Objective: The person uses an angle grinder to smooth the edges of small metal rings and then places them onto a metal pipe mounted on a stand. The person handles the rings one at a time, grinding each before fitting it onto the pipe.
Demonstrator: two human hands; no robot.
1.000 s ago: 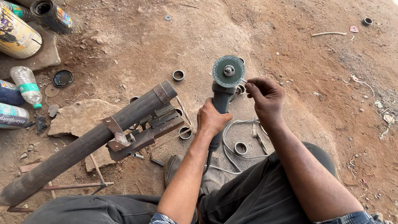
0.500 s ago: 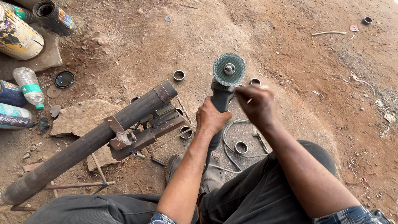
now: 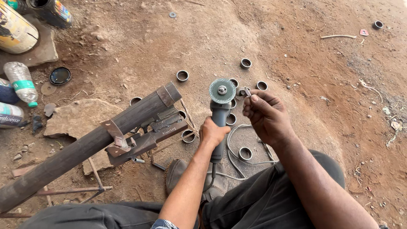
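Observation:
My left hand (image 3: pixel 214 133) grips the dark body of an angle grinder (image 3: pixel 220 111), held upright over the dirt with its round grey-green disc (image 3: pixel 222 90) facing up. My right hand (image 3: pixel 266 116) hovers just right of the disc, its fingers pinched on a small metal piece (image 3: pixel 247 91); I cannot tell what the piece is. The grinder's grey cord (image 3: pixel 232 148) loops on the ground under my hands. A long rusty steel pipe (image 3: pixel 89 144) lies slanted on a metal clamp stand (image 3: pixel 146 138) to the left.
Several short cut pipe rings (image 3: pixel 182 76) lie scattered on the dirt around the grinder. A flat stone (image 3: pixel 78 118) sits under the pipe. Plastic bottles (image 3: pixel 23 84), paint cans (image 3: pixel 17 32) and a black lid (image 3: pixel 59 76) are at the left edge. My shoe (image 3: pixel 176 171) is below the stand.
My right hand has moved from the right of the grinder head to close beside the disc, fingers now pinching a small metal piece. The left hand keeps its hold on the grinder.

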